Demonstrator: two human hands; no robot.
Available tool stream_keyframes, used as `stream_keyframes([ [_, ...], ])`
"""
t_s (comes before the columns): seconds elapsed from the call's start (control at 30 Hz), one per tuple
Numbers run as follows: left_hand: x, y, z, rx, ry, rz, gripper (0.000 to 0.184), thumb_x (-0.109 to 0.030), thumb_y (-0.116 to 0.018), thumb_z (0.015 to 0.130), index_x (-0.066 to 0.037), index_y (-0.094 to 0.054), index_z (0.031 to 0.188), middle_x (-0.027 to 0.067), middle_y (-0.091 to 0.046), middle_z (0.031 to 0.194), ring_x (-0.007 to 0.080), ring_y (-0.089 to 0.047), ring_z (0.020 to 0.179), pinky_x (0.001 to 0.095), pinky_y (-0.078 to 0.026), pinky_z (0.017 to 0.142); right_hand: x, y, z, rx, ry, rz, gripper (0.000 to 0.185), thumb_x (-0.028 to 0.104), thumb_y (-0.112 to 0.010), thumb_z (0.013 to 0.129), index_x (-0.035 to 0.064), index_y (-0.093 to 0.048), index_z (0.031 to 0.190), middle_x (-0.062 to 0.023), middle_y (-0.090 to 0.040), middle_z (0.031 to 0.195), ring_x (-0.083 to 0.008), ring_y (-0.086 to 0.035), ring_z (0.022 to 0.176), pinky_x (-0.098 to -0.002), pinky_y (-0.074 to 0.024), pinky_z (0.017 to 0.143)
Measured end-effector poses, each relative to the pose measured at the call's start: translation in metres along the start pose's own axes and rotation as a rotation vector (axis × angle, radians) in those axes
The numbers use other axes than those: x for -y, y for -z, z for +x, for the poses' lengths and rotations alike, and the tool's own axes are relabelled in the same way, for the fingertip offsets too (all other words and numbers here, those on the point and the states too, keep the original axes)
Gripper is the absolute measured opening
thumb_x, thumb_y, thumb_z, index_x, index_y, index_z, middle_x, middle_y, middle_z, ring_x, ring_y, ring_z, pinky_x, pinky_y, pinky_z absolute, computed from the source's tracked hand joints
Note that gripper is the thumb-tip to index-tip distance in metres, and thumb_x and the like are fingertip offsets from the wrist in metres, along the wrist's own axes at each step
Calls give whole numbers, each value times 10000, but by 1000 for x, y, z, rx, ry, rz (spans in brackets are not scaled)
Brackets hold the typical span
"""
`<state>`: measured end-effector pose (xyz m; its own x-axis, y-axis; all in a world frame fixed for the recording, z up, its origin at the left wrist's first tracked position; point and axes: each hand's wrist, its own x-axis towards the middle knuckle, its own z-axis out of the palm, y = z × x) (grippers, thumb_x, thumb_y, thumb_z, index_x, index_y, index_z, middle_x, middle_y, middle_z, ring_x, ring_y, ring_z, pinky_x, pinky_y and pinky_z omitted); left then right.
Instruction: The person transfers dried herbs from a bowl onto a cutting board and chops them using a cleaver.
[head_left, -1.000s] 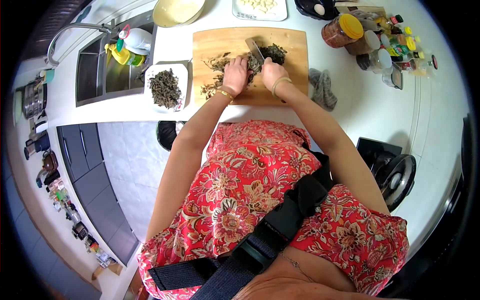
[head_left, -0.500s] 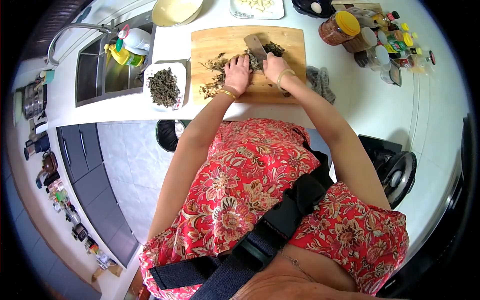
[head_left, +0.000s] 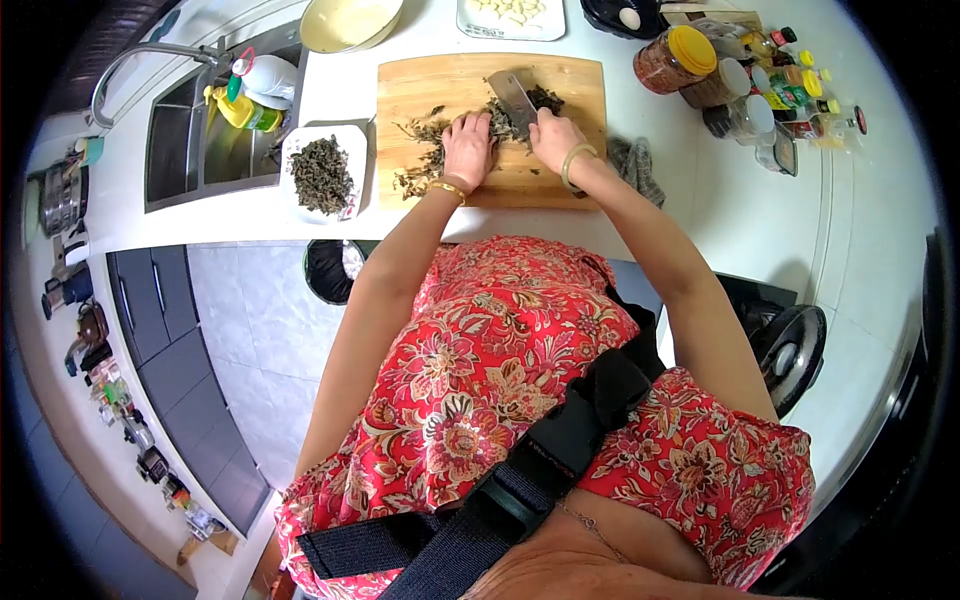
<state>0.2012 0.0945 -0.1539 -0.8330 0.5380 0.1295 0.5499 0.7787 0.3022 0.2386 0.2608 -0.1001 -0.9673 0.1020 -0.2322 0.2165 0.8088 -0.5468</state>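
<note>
On the wooden cutting board lies a spread of dark, wilted leafy greens. My left hand presses down on part of them, its fingers bent together over the pile. My right hand is wrapped around the handle of a cleaver, whose wide blade stands tilted among the leaves just right of my left fingertips. Chopped greens lie to the right of the blade. The handle is mostly covered by my fingers.
A plate of dark greens stands left of the board, beside the sink. Behind are a bowl and a plate of pale pieces. Jars and bottles fill the back right; a grey cloth lies right of the board.
The cleaver and right hand have shifted very slightly against the greens. My left hand stays on the pile, its fingers a little more curled. The whole view has moved slightly.
</note>
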Motion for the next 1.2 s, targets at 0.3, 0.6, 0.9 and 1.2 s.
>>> stream_keyframes([
  [0.3, 6, -4, -2, -106, -17, -157, 377, -158, -560, 785, -46, -483, 1137, 139, -514, 1095, 313, -441, 1011, 423, -313, 870, -7, 0, 2, 94, -60, -17, 244, 199, -373, 897, -29, -450, 939, -235, -587, 742, -368, -598, 727, -454, -470, 689],
  [0.6, 4, -5, -3, -137, 34, -144, 395, -134, -571, 761, -44, -483, 1136, 141, -508, 1099, 321, -436, 1011, 435, -313, 872, -3, -3, -10, 9, 14, 60, 234, 209, -386, 888, -18, -442, 894, -225, -572, 686, -386, -580, 668, -478, -459, 646],
  [0.9, 4, -6, -3, -101, 11, -75, 376, -173, -601, 752, -55, -532, 1103, 108, -511, 1122, 299, -446, 1043, 436, -323, 873, 2, -9, -6, 52, -1, 13, 209, 183, -414, 871, -22, -449, 896, -252, -583, 719, -397, -589, 704, -480, -464, 655],
  [1.2, -2, -5, -4, -95, 24, -82, 378, -144, -583, 730, -66, -539, 1097, 95, -520, 1107, 289, -445, 1048, 436, -325, 873, 15, -8, 5, 166, -71, -95, 202, 80, -409, 835, -51, -474, 975, -271, -589, 911, -392, -591, 865, -447, -478, 754],
])
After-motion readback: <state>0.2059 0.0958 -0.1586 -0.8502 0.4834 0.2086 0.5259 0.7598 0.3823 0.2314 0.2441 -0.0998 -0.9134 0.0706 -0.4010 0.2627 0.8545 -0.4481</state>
